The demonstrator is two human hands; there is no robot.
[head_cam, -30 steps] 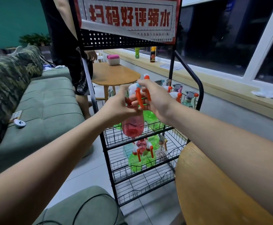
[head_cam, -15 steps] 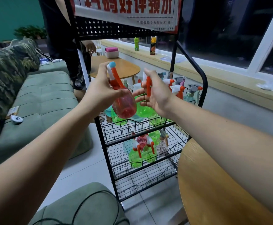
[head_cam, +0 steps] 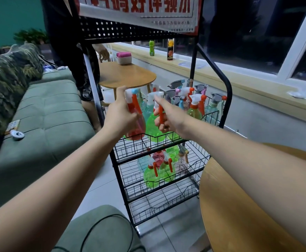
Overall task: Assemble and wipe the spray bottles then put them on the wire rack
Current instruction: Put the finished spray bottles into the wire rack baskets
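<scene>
My left hand (head_cam: 120,115) grips the neck of a red spray bottle (head_cam: 136,128) with an orange trigger and blue nozzle, holding it upright over the top basket of the black wire rack (head_cam: 226,99). My right hand (head_cam: 168,117) holds a green spray bottle (head_cam: 151,127) by its orange trigger, just right of the red one, its base at the top basket's front rim. Several more spray bottles (head_cam: 194,104) stand in the top basket. Others (head_cam: 157,170) lie in the middle basket.
A green sofa (head_cam: 45,113) runs along the left, a green cushion (head_cam: 101,231) sits near my knees. A round wooden table (head_cam: 248,206) is at the right. Another person (head_cam: 70,57) stands behind the rack beside a second wooden table (head_cam: 126,75).
Both hands have lowered and moved forward, carrying the red and green bottles apart and down toward the rack's top basket. The view has drawn closer to the rack.
</scene>
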